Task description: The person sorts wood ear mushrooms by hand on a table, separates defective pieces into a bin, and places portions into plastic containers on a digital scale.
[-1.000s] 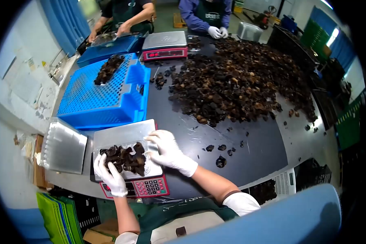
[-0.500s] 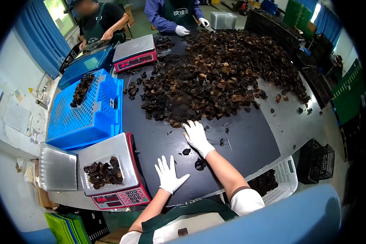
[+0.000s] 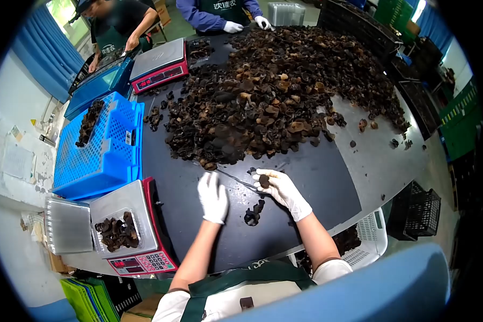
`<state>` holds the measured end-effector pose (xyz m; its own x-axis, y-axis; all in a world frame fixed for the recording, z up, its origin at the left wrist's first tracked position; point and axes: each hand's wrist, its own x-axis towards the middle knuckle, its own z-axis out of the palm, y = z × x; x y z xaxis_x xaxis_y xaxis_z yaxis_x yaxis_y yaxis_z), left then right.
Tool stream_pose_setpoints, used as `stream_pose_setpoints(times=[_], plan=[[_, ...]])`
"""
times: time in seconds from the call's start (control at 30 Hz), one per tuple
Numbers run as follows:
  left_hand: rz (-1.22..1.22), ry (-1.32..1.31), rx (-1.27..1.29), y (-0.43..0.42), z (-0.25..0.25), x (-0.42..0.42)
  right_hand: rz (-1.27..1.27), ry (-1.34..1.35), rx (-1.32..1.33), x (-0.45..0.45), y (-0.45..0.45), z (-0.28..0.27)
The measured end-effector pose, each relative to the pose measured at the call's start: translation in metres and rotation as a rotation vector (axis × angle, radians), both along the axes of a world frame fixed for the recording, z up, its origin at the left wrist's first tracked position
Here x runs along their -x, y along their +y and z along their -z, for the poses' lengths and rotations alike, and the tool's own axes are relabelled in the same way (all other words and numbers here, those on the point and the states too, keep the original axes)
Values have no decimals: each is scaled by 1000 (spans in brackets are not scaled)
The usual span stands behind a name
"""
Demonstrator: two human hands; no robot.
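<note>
Centrally, the wearer's gloved right hand pinches a small dark piece between thumb and fingers, above the dark mat. Left of it in the frame, the gloved left hand reaches up to the near edge of the pile, its fingers side by side; I cannot tell whether anything is under them. The 2 hands are apart. Loose dark bits lie on the mat between and below them.

The pile of dark, curled pieces spreads from the middle to the upper right of the frame. At lower left, 1 red-and-silver scale bears a clear tray filled with similar pieces, and a stack of clear trays stands just beside it. Above these, a filled tray sits on an upturned blue crate. Another scale stands at upper left.

Along the top edge, 2 co-workers are at the table: 1 bare-handed at upper left, 1 with white-gloved hands beside the pile. A white basket shows at lower right.
</note>
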<state>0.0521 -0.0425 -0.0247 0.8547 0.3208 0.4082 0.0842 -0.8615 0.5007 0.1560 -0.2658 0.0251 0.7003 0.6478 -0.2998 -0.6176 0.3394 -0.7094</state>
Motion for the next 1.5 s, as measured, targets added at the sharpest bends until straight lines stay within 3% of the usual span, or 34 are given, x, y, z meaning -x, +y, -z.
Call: stream_pose_setpoints(times=[0.1,0.13,0.17,0.23,0.27,0.3,0.33,0.37,0.43,0.47,0.5,0.53,0.6,0.63,0.7,0.73,0.77,0.8,0.83,0.9,0.93,0.97,1.03,1.07,1.2,1.23,1.3,1.33,1.37,1.43,1.47,1.5], plan=[[-250,186,-199,37,34,-20,30,101,-72,0,-2,-2],[-245,420,-208,29,19,-24,27,96,-160,0,-3,3],[-198,441,-159,15,5,-25,40,98,-192,1,-4,7],[47,210,-151,-17,19,-11,52,112,-212,1,0,8],[277,492,-220,-39,-24,-15,42,137,-225,-1,2,11],[421,82,148,-55,13,2,31,130,-229,-1,5,12],[642,189,369,-63,-25,12,26,110,-244,-1,8,13],[654,-187,97,-69,-14,16,21,90,-256,0,11,14],[498,374,70,-36,-43,5,32,115,-259,5,14,-5],[180,319,-26,-24,-64,2,43,88,-244,8,13,-9],[-212,-51,-399,-8,-17,-3,52,57,-232,10,12,-12],[-296,-42,-465,4,-2,-8,63,91,-270,13,13,-14],[-249,66,-374,7,0,-11,76,89,-277,17,20,-16],[-115,155,-216,-5,-8,-15,80,70,-283,19,27,-17],[388,295,81,-42,-55,-2,114,101,-233,28,42,-20],[620,146,122,-60,-30,1,156,149,-209,34,52,-21],[699,148,249,-74,-26,19,191,200,-186,41,64,-23],[702,-25,90,-83,10,36,112,357,-262,46,70,-23],[658,-49,200,-77,10,55,118,459,-257,48,82,-11],[498,110,181,-72,36,62,-23,611,-225,78,107,-40],[337,52,-160,-54,25,78,-150,579,-321,82,119,-26],[266,-4,92,-45,56,80,-69,564,-238,88,134,-13],[287,15,184,-17,25,106,-5,315,-155,98,164,-6],[297,-114,139,-9,20,116,85,38,1,106,176,-7],[501,99,31,19,28,146,-398,-1155,386,134,202,-14],[617,414,103,21,33,137,-510,-1434,376,144,210,-19],[500,62,91,13,50,151,-610,-1762,671,171,217,-32],[521,38,382,5,92,145,-747,-1733,784,175,219,-18],[519,27,378,8,90,141,-676,-1815,776,177,221,-7],[524,31,296,7,70,141,-787,-1501,680,162,222,11],[601,314,228,26,3,151,-677,-1505,590,159,225,1],[606,330,264,21,25,139,-523,-1484,545,153,231,-5]])
